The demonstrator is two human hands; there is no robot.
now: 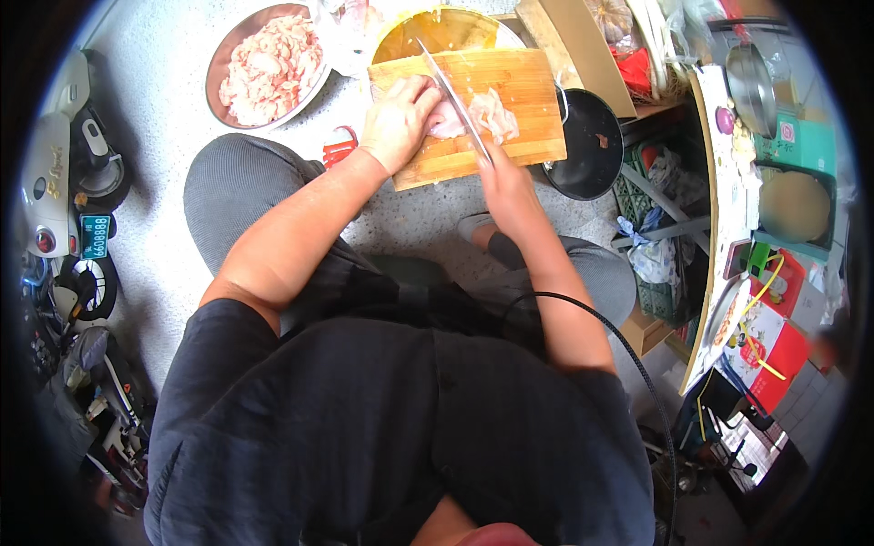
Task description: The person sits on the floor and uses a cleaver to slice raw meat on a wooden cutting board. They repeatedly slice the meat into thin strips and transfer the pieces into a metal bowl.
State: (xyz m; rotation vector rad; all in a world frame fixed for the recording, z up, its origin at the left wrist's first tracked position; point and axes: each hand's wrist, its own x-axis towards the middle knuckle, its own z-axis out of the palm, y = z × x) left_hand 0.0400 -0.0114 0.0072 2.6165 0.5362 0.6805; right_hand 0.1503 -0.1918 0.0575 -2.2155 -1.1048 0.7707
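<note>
A wooden cutting board (pixel 526 89) lies before me, partly over a yellowish round basin (pixel 403 34). My right hand (pixel 506 188) grips the handle of a kitchen knife (pixel 454 99), its blade slanting up and left across the board. Under the fingers of my left hand (pixel 403 123) a piece of pale raw meat (pixel 447 121) is pressed to the wood, with the blade along its right side. Cut pieces of raw meat (pixel 495 116) lie to the right of the blade. At the upper left, a metal bowl (pixel 213 82) holds a heap of cut meat (pixel 273 68).
A black pan (pixel 587 160) stands on the floor right of the board, beside a cardboard box (pixel 580 51). Plastic crates (pixel 631 188) sit under a table (pixel 703 327) at the right. A scooter (pixel 51 177) is parked at the left. A red object (pixel 338 145) lies by my left knee.
</note>
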